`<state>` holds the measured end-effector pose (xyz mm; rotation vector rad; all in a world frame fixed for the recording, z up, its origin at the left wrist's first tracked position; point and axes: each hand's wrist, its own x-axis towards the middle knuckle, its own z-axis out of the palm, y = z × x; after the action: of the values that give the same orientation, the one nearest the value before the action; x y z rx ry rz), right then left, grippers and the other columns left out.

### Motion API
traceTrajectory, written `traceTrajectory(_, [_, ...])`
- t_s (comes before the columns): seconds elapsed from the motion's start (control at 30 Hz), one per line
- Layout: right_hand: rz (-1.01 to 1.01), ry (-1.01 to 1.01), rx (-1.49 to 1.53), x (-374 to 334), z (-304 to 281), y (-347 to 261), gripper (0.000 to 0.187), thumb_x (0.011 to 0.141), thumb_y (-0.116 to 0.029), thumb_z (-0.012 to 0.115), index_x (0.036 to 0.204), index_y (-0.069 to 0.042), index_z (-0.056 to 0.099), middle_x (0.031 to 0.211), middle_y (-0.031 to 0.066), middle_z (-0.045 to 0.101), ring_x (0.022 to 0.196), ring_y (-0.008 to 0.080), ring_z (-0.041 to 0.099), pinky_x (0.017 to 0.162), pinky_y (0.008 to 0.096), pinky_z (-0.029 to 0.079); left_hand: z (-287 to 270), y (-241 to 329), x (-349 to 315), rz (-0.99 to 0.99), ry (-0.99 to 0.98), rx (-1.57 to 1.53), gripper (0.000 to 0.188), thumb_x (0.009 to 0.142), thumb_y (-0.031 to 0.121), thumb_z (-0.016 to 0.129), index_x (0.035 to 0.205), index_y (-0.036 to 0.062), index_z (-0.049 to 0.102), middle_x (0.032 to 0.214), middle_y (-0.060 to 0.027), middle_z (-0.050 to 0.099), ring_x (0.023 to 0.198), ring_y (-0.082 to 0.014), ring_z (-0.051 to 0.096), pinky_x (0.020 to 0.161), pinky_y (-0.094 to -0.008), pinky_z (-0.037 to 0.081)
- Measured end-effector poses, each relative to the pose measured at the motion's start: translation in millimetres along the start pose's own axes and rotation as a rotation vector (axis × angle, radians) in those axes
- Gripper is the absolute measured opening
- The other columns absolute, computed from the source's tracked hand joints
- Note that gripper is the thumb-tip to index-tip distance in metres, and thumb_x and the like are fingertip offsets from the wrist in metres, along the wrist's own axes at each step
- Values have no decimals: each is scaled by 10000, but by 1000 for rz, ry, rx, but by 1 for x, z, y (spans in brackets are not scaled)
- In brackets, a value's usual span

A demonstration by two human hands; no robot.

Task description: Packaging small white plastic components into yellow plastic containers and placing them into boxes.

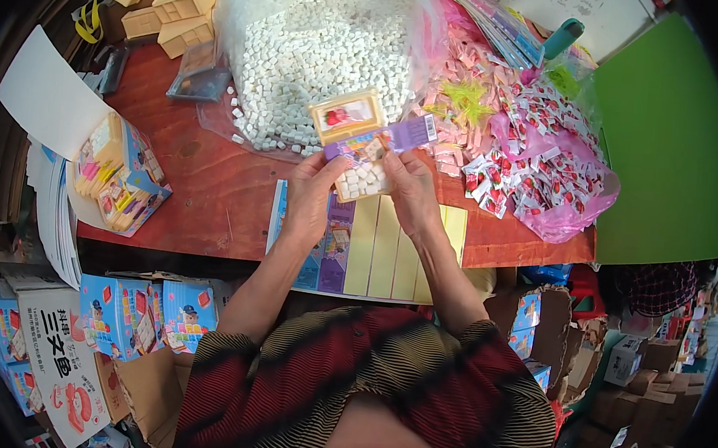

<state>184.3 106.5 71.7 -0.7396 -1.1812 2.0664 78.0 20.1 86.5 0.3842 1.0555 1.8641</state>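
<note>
Between both hands is a small cream plastic box [363,183] holding white cubes, with its lid part [348,117] opened upward and a strawberry-printed sachet in it. A purple printed sticker strip [414,133] lies across the middle of the box, its right end sticking out past the edge. My left hand [310,189] grips the box's left side, thumb on top. My right hand [415,193] holds the right side, its thumb pressing by the strip. The other fingers are mostly hidden underneath. Below my hands lies a sticker sheet [374,242], partly peeled to bare yellow backing.
A clear bag of white cubes [322,38] stands at the back of the red table [202,205]. To its right are pink sticks [462,56] and a pink bag of sachets [558,175]. A display carton [125,174] of filled boxes stands left; empty cream boxes [183,4] are piled behind.
</note>
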Motion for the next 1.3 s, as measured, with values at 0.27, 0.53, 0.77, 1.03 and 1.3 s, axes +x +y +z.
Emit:
traceTrajectory(0.27, [-870, 248, -1060, -15, 9, 3, 320, 694, -51, 599, 992, 1, 494, 975, 96, 483, 912, 179, 442, 785, 283, 349, -9, -11, -7, 120, 66, 194, 163, 763, 53, 511, 907, -12, 550, 850, -41, 577, 712, -88, 543, 665, -215, 443])
traceTrajectory(0.53, [-836, -285, -758, -21, 2, -8, 263, 632, -82, 614, 889, -31, 581, 870, 84, 569, 861, 225, 500, 780, 324, 375, -35, -1, -11, 879, -227, 866, 185, 686, 14, 508, 862, 25, 563, 841, -71, 572, 921, -247, 500, 836, -365, 366])
traceTrajectory(0.77, [-824, -554, -894, -23, 5, -24, 259, 619, -166, 616, 849, -51, 587, 860, 57, 576, 882, 253, 500, 802, 350, 347, -30, 6, -30, 961, -191, 1046, 269, 592, -37, 512, 845, 35, 568, 929, -109, 534, 971, -326, 463, 841, -385, 368])
traceTrajectory(1.03, [-280, -460, -439, -24, 11, -2, 127, 729, -46, 579, 849, -4, 572, 818, 56, 576, 826, 117, 519, 706, 255, 425, -39, 8, -34, 714, -196, 998, 188, 651, 14, 556, 839, 12, 542, 862, -129, 544, 811, -289, 538, 679, -330, 426])
traceTrajectory(1.3, [-456, -396, -748, 8, 26, 22, 334, 748, -93, 565, 1057, -24, 457, 875, 41, 541, 853, 152, 510, 769, 267, 401, -98, 23, -21, 239, 190, 548, 173, 754, 36, 491, 910, -32, 525, 794, -55, 568, 681, -82, 535, 587, -219, 436])
